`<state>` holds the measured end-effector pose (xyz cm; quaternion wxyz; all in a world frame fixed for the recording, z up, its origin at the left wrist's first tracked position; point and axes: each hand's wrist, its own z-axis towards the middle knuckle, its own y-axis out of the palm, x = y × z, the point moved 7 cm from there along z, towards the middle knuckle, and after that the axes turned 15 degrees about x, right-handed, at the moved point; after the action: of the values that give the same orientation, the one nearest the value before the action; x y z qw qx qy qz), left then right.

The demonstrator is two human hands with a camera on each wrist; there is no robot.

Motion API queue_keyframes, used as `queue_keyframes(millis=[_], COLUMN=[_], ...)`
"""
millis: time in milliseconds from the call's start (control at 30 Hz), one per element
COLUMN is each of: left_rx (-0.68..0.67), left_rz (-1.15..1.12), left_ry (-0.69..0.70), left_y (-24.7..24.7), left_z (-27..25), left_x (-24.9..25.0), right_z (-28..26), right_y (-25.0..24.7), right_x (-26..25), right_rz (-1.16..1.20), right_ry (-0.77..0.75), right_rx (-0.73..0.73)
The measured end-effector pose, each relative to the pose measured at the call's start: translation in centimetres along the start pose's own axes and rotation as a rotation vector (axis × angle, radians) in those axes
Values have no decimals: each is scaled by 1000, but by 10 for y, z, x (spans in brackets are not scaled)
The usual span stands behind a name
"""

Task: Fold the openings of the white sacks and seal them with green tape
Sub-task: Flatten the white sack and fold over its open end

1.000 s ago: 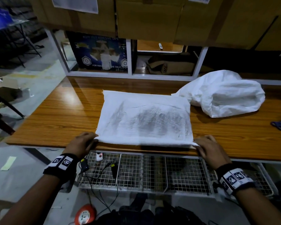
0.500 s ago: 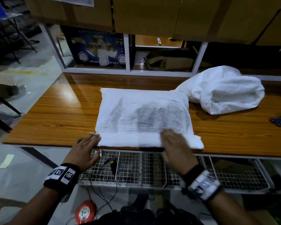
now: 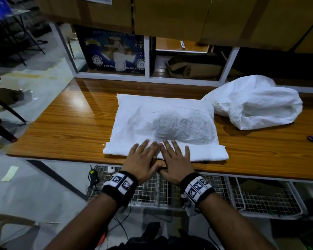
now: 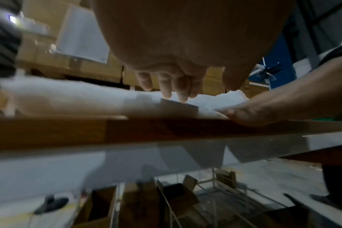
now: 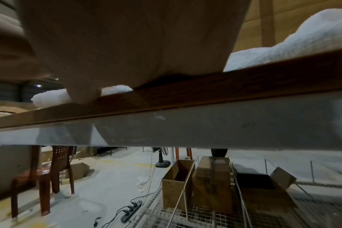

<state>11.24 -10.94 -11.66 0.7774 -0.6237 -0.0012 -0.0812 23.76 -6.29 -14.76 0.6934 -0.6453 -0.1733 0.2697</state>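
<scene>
Both hands (image 3: 159, 161) now meet mid-fold (image 3: 165, 150), seemingly pressing.

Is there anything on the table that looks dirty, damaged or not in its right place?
Yes. The flat sack under both hands has a large grey smudge across its middle, and loose threads fray at its near left corner. The second sack lies crumpled to the right, its opening not folded. No tape is on either sack.
</scene>
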Motion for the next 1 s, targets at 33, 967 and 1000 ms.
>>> queue_keyframes(millis=[33, 967, 1000], left_rx=[-44, -131, -103], left_rz=[7, 195, 197], left_ry=[-22, -463, -516], left_y=[11, -11, -20], left_z=[2, -68, -66], left_x=[-1, -153, -152], right_z=[-1, -22, -23], right_y=[0, -9, -9], right_x=[2, 60, 60], right_rz=[9, -4, 1], right_ry=[3, 233, 239], right_rx=[0, 118, 110])
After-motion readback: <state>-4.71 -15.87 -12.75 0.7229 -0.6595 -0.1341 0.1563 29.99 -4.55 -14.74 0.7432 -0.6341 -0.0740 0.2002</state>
